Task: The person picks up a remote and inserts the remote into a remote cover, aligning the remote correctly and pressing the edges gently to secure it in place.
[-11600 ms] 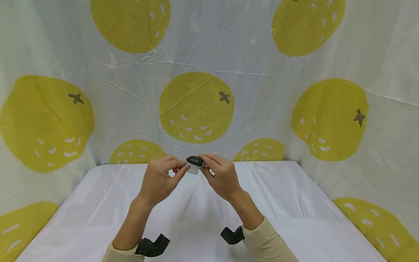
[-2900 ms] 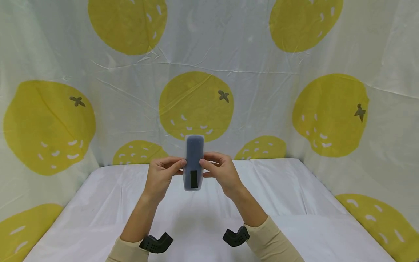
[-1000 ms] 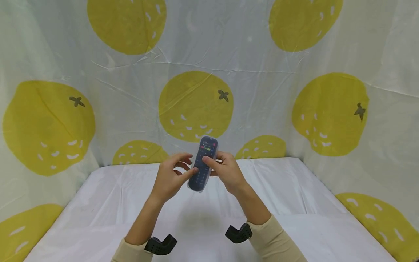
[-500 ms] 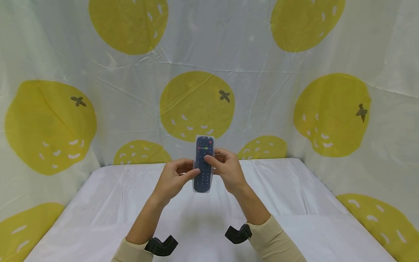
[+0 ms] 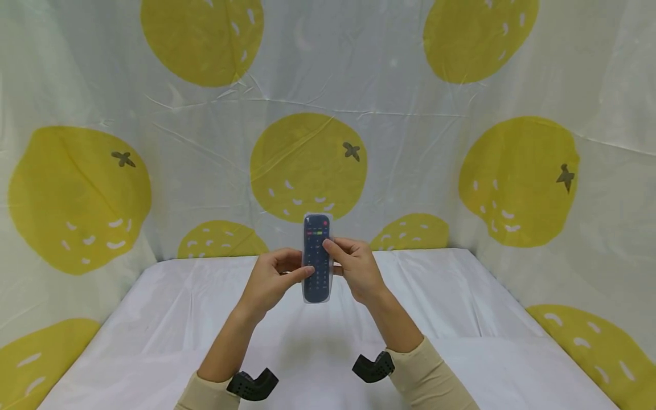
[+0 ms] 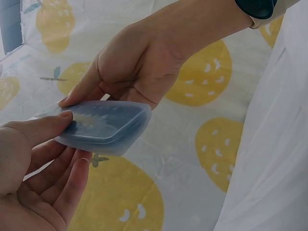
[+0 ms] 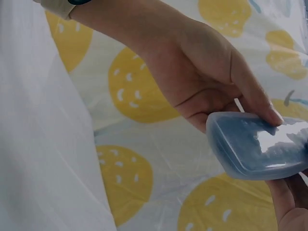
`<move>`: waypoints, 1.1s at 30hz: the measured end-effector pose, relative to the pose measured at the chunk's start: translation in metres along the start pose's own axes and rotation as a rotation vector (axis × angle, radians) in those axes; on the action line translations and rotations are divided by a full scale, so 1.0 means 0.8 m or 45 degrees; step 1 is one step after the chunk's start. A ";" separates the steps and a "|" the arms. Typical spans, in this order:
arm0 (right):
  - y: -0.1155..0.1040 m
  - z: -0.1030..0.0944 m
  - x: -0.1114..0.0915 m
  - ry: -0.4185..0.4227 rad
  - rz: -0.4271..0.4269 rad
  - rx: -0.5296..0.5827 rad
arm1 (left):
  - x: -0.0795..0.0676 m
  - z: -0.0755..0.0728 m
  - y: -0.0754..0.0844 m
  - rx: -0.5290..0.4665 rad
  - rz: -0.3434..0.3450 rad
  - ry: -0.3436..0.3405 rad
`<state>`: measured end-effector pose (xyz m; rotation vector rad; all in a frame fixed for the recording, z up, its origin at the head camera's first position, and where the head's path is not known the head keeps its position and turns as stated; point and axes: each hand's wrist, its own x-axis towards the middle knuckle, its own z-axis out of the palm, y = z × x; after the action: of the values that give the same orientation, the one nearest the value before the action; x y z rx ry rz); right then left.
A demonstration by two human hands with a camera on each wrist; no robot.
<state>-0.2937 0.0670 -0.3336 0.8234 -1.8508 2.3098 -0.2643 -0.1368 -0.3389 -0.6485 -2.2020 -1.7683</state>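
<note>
A dark blue remote control [image 5: 316,256] in a clear sleeve is held upright above the table, its button side facing the head camera. Rows of small buttons show, with a red one and a coloured strip near the top. My left hand [image 5: 270,278] grips its left edge, thumb over the lower buttons and fingers behind. On the right edge, my right hand [image 5: 357,269] pinches it with the thumb on the front, a little higher. Seen end-on in the left wrist view, the sleeve [image 6: 113,129] looks milky; in the right wrist view, glare whitens the remote's face [image 7: 257,149].
A white cloth covers the table [image 5: 425,307] below the hands. Behind and at both sides hangs a pale curtain [image 5: 205,142] printed with large yellow fruit. A black wrist mount [image 5: 252,385] sits on the left forearm, another black mount [image 5: 373,367] on the right.
The remote was end-on at first, then showed its back with a black label. Later it was turned button side forward and straightened from a tilt. Lately the right thumb has shifted slightly up.
</note>
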 end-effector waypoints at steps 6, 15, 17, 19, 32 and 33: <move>-0.001 -0.003 0.000 -0.048 0.053 -0.135 | 0.000 -0.001 -0.002 -0.011 -0.017 -0.005; -0.001 -0.010 0.004 -0.086 0.131 -0.288 | 0.004 -0.005 -0.008 -0.113 -0.124 0.088; 0.001 -0.009 0.006 -0.028 0.164 -0.275 | 0.006 -0.006 -0.010 -0.152 -0.160 0.083; 0.003 -0.009 0.008 0.032 0.193 -0.261 | 0.007 -0.008 -0.012 -0.184 -0.194 0.068; 0.012 -0.020 0.008 0.041 0.196 -0.249 | 0.015 -0.006 -0.012 -0.101 -0.194 0.010; 0.012 -0.021 0.008 0.040 0.198 -0.248 | 0.016 -0.006 -0.012 -0.099 -0.193 0.009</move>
<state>-0.3089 0.0778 -0.3416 0.6367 -2.1533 2.1641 -0.2805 -0.1406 -0.3404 -0.5016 -2.2408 -1.9348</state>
